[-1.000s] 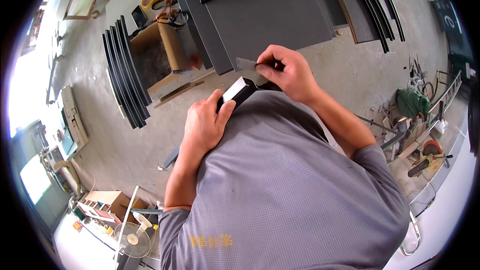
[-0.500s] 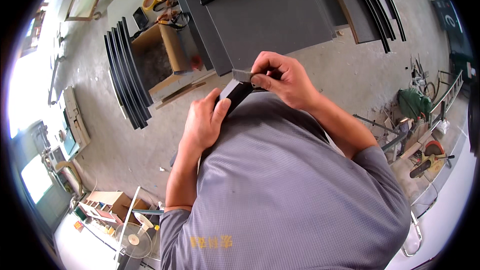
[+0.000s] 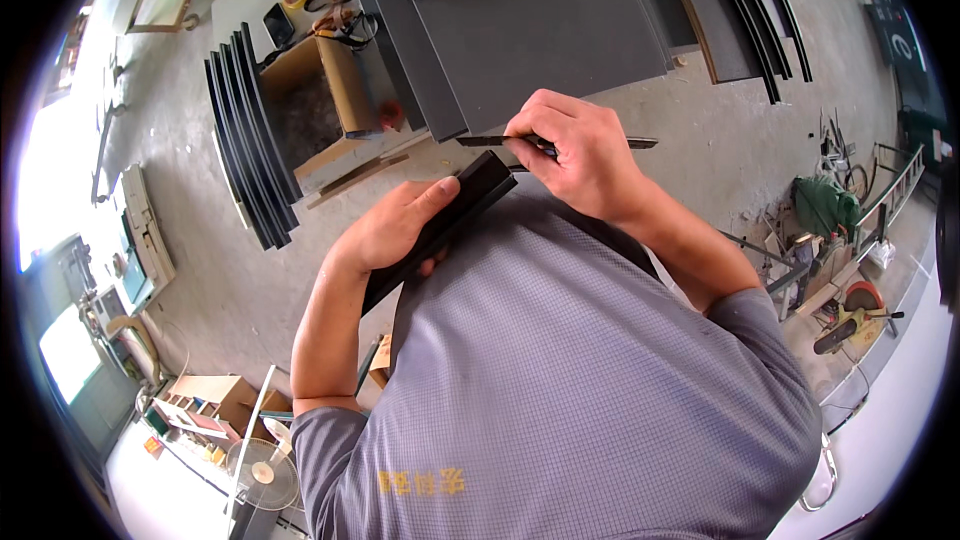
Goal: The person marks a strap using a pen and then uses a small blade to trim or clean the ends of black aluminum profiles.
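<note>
My left hand (image 3: 395,230) grips a short black bar (image 3: 440,228) that slants from my chest up toward the right. Just above the bar's upper end, my right hand (image 3: 582,152) pinches a thin dark strip (image 3: 485,141) that lies level and sticks out on both sides of the fingers. The strip's left tip hovers above the bar's upper end; I cannot tell if they touch. My grey shirt (image 3: 570,390) fills the lower part of the view.
Large dark grey panels (image 3: 540,25) lie on the concrete floor ahead. Curved black strips (image 3: 245,140) lean beside an open cardboard box (image 3: 320,105). Tools and a green bag (image 3: 825,205) sit at right; a fan (image 3: 262,472) and shelves at lower left.
My right hand has lifted off the bar's end and now holds the thin strip out level. The black bar in my left hand has tilted, its upper end swinging right.
</note>
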`<state>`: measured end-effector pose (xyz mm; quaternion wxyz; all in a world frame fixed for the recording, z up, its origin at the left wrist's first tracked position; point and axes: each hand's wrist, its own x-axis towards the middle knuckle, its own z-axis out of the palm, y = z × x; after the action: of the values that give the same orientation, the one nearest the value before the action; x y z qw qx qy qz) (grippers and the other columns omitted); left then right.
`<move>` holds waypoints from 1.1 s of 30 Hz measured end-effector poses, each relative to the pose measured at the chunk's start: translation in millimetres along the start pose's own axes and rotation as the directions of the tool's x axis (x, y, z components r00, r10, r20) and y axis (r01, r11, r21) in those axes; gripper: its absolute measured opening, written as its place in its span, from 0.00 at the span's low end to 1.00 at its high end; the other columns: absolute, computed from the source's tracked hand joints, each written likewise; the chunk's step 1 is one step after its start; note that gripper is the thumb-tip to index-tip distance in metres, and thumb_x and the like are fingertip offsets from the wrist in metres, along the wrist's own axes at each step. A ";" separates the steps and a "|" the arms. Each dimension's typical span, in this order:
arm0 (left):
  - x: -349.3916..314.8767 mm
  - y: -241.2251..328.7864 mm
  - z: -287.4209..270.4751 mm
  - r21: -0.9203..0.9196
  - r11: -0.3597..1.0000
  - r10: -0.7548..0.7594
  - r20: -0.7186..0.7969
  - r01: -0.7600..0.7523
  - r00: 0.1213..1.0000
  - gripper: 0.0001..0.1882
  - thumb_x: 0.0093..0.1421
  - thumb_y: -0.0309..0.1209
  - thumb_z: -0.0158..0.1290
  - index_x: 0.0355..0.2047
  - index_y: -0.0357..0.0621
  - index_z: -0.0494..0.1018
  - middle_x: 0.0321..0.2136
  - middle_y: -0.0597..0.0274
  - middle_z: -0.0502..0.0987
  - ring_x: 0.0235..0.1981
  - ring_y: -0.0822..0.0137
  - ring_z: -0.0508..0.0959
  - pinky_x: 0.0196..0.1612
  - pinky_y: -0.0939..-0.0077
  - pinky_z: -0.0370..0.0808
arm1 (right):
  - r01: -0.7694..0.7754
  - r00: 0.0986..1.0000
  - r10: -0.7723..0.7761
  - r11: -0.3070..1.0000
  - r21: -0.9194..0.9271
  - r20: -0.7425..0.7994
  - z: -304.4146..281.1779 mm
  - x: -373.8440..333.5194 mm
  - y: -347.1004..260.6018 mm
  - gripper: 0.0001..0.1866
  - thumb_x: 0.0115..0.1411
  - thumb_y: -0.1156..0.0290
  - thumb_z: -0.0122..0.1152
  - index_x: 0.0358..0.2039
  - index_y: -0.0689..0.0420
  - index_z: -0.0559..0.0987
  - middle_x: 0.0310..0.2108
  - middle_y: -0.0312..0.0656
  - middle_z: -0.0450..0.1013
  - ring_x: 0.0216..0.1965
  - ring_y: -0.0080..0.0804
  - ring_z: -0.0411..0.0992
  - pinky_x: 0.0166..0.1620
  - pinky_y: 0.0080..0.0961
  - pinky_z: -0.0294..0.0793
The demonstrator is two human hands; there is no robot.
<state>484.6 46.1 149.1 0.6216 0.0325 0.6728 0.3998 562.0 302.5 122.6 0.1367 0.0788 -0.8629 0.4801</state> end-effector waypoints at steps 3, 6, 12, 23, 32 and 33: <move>2.3 -3.2 -2.9 -0.005 1.000 0.007 0.014 -0.007 1.000 0.32 0.81 0.56 0.39 0.45 0.36 0.77 0.23 0.63 0.77 0.19 0.73 0.77 0.25 0.76 0.76 | 0.023 0.999 -0.023 1.000 -0.001 0.038 -3.3 0.9 -8.2 0.07 0.59 0.82 0.71 0.33 0.58 0.80 0.31 0.39 0.77 0.28 0.37 0.77 0.31 0.30 0.75; 3.1 0.4 -0.5 0.009 1.000 0.004 -0.011 -0.003 1.000 0.32 0.81 0.55 0.39 0.45 0.35 0.77 0.23 0.63 0.77 0.19 0.73 0.76 0.25 0.75 0.75 | 0.037 0.998 -0.035 0.998 -0.043 0.050 -3.4 1.3 -5.6 0.07 0.59 0.81 0.71 0.34 0.58 0.81 0.31 0.39 0.77 0.28 0.37 0.76 0.30 0.31 0.74; 0.3 0.5 1.9 0.008 1.000 0.019 -0.024 -0.019 1.000 0.32 0.81 0.55 0.39 0.45 0.35 0.77 0.23 0.64 0.76 0.18 0.73 0.76 0.25 0.76 0.75 | -0.001 0.995 -0.007 0.997 0.075 0.104 -6.2 0.9 -3.5 0.06 0.60 0.82 0.70 0.35 0.59 0.82 0.32 0.40 0.77 0.29 0.38 0.76 0.33 0.29 0.75; 2.1 -22.3 1.3 -0.097 0.991 0.086 -0.042 -0.089 0.995 0.36 0.80 0.59 0.39 0.43 0.33 0.78 0.22 0.63 0.77 0.18 0.74 0.76 0.24 0.76 0.74 | -0.381 0.915 0.255 0.802 0.460 0.313 -1.2 6.9 5.6 0.04 0.68 0.78 0.67 0.41 0.63 0.82 0.33 0.37 0.78 0.35 0.23 0.76 0.43 0.25 0.78; -0.3 -24.5 1.5 -0.146 0.987 0.064 -0.043 -0.070 0.997 0.35 0.80 0.58 0.38 0.41 0.35 0.78 0.21 0.62 0.77 0.17 0.71 0.77 0.23 0.76 0.75 | 0.119 0.988 -0.127 0.988 0.096 0.085 -11.9 4.6 28.7 0.11 0.63 0.82 0.68 0.46 0.56 0.85 0.33 0.39 0.80 0.33 0.37 0.76 0.38 0.30 0.77; -1.8 -26.2 3.7 -0.144 0.987 0.070 -0.047 -0.076 0.996 0.35 0.80 0.58 0.38 0.41 0.35 0.77 0.21 0.62 0.77 0.17 0.71 0.77 0.23 0.76 0.75 | 0.154 0.980 -0.160 0.987 0.052 0.120 -17.0 0.3 25.7 0.17 0.60 0.81 0.69 0.48 0.51 0.88 0.36 0.35 0.81 0.36 0.37 0.76 0.40 0.32 0.76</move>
<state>500.0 29.3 135.8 0.5929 0.0031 0.6531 0.4712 557.6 330.5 110.5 0.1187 0.1791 -0.8505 0.4801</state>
